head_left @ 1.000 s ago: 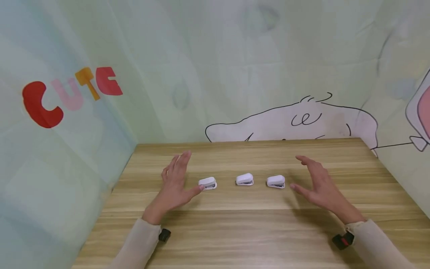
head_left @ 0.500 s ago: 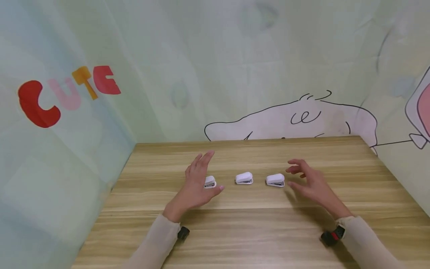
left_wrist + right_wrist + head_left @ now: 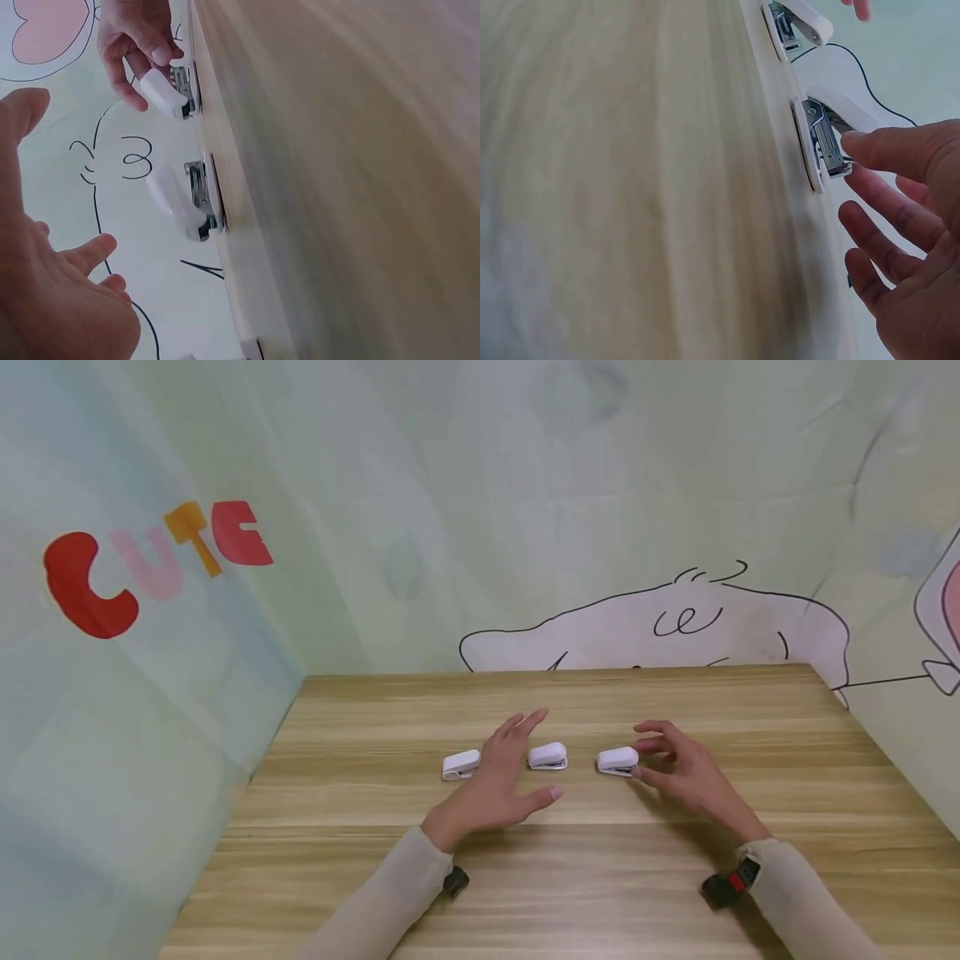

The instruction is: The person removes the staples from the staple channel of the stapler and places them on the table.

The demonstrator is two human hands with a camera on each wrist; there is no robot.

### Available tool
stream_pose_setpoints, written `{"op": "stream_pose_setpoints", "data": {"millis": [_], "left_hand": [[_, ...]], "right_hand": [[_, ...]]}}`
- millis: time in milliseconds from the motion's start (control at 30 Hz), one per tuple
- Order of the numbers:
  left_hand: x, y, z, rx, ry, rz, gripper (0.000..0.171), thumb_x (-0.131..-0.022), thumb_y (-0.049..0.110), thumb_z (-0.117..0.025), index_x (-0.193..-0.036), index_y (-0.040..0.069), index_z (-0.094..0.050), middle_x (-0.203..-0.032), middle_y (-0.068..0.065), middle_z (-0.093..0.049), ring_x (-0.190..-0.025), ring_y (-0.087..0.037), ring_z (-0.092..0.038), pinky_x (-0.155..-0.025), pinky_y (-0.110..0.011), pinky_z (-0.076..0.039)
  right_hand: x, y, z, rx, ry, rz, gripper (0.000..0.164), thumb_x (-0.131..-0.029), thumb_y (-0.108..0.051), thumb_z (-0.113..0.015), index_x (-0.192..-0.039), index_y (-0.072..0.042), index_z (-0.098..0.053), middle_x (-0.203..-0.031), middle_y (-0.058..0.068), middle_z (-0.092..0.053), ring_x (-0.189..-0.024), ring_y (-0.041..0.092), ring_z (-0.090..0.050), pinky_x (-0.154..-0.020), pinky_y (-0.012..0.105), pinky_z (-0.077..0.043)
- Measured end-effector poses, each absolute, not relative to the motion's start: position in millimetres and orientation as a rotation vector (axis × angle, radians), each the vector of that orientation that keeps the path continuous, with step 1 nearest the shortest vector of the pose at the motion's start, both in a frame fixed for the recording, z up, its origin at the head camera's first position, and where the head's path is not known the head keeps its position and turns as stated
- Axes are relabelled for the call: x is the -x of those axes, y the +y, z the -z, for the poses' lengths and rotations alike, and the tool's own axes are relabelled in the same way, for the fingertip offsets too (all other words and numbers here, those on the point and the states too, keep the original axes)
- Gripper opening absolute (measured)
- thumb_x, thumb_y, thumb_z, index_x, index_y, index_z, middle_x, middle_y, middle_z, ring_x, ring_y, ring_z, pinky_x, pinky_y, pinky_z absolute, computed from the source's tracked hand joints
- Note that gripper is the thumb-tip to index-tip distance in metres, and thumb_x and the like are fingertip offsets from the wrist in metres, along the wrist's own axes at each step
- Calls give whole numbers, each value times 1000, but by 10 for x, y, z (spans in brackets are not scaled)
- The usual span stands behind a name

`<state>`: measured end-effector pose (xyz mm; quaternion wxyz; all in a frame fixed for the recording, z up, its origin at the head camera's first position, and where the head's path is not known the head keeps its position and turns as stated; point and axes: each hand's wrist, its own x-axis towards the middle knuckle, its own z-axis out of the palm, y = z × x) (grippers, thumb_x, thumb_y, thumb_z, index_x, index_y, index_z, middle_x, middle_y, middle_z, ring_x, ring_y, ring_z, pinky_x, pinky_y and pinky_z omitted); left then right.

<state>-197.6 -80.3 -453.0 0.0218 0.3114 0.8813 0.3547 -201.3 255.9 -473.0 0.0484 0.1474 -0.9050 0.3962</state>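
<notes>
1. Backdrop [image 3: 420, 485]: pale green-blue cloth, lightly creased, standing behind the desk's far edge and along its left and right edges.
2. Desk [image 3: 585, 893]: wood-grain top, grain roughly parallel to the far edge; both far corners in sight.
3. Dog-like drawing [image 3: 600, 639] on the cloth, black outline on white, cut off by the desk's far edge, toward the far right corner.
4. Letters [image 3: 93, 589] reading CUTE, red, pink and orange, on the cloth beyond the desk's left edge.
5. Light sleeves [image 3: 382, 902], one on each forearm.
6. Left hand [image 3: 498, 777]: fingers extended and spread, thumb well apart, holding nothing; above the desk between the left and middle staplers.
7. Right hand [image 3: 686, 777]: thumb and fingers bent, set about the right stapler's end on the side toward the desk's right edge. Cannot tell whether they pinch it.
8. Black wrist devices [image 3: 723, 889], one at each wrist; red patch on the right one.
9. Three small white staplers, in a row roughly parallel to the far edge, well apart from it: left stapler [image 3: 459, 765], nearest the desk's left edge, partly hidden by the left hand; middle stapler [image 3: 547, 754], about midway between side edges; right stapler [image 3: 617, 758], base on the desktop.
</notes>
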Motion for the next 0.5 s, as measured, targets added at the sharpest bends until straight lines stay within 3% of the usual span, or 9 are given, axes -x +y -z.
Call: {"op": "stream_pose_setpoints", "data": {"millis": [300,500], "left_hand": [[1992,-597,4533,-1019,2701,-1129,99,-99,52,-69,-171,41,-3,-177,1,-28,-167,-27,-19,-133,-62,-23],[1998,-476,4513,-1032,2655,-1176,101,-99,45,-73,-170,43,-1,-172,-5,-40,-163,-29,-30,-131,-61,-28]], "right_hand": [[2031,2536,4741,-419,-2789,-1280,59,-91,-8,-85,-143,-6,-57,-122,15,-80,-110,29,-74,-89,23,-54],[2026,2560,4757,-385,-2818,-1301,58,-93,-5,-82,-144,-8,-55,-124,15,-80,-113,31,-75,-91,17,-53]]}}
